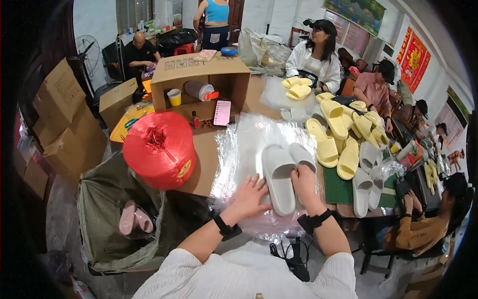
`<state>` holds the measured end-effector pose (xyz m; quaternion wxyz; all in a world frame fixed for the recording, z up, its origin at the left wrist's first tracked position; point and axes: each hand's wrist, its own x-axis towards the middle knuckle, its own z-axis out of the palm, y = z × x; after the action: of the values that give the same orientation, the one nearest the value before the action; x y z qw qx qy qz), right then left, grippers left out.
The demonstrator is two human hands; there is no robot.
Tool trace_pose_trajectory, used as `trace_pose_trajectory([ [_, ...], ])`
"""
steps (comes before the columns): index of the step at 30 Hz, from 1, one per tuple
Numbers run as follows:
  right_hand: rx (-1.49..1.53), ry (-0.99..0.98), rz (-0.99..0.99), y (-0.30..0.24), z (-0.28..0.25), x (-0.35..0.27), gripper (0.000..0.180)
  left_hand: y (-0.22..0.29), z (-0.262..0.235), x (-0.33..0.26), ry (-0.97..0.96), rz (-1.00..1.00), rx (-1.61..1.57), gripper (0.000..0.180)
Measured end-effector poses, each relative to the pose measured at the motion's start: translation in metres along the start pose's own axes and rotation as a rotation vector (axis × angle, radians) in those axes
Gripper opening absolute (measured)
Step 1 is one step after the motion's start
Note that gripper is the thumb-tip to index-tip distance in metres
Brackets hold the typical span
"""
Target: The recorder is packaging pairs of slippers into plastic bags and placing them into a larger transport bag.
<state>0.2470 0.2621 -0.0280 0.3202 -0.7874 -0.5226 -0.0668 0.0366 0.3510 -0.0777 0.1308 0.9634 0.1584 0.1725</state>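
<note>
A pair of grey slippers lies on a stack of clear plastic bags (244,142) in front of me. The nearer grey slipper (280,192) points away, its sole toward my body. The other grey slipper (301,155) sits just right of it, partly covered by my hand. My right hand (304,185) has its fingers curled at the slippers' inner edges and is closed on the pair; its fingertips are partly hidden. My left hand (250,197) rests flat on the bags, fingers spread, beside the nearer slipper's heel, holding nothing.
A red roll of plastic twine (158,152) stands left, near an open cardboard box (199,74) and a phone (222,113). Yellow slippers (333,119) and more grey slippers (362,192) are piled right. A green sack (119,189) holds pink slippers (135,219). Several people sit along the right.
</note>
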Motion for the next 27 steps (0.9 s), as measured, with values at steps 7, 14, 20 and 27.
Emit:
trace_pose_trajectory([
  [7, -0.199, 0.001, -0.001, -0.002, 0.003, -0.015, 0.027, -0.001, 0.004, 0.001, -0.032, 0.0, 0.05, 0.075],
  [14, -0.082, 0.09, -0.022, 0.025, 0.014, -0.005, 0.025, 0.008, 0.003, 0.005, -0.037, -0.006, 0.097, 0.083],
  [20, 0.013, 0.233, 0.099, 0.04, -0.037, -0.047, 0.016, 0.012, -0.008, 0.001, -0.105, -0.009, 0.077, 0.098],
  [27, 0.238, 0.348, 0.313, 0.058, -0.134, -0.14, 0.011, 0.014, -0.015, -0.001, -0.048, -0.006, 0.042, 0.095],
])
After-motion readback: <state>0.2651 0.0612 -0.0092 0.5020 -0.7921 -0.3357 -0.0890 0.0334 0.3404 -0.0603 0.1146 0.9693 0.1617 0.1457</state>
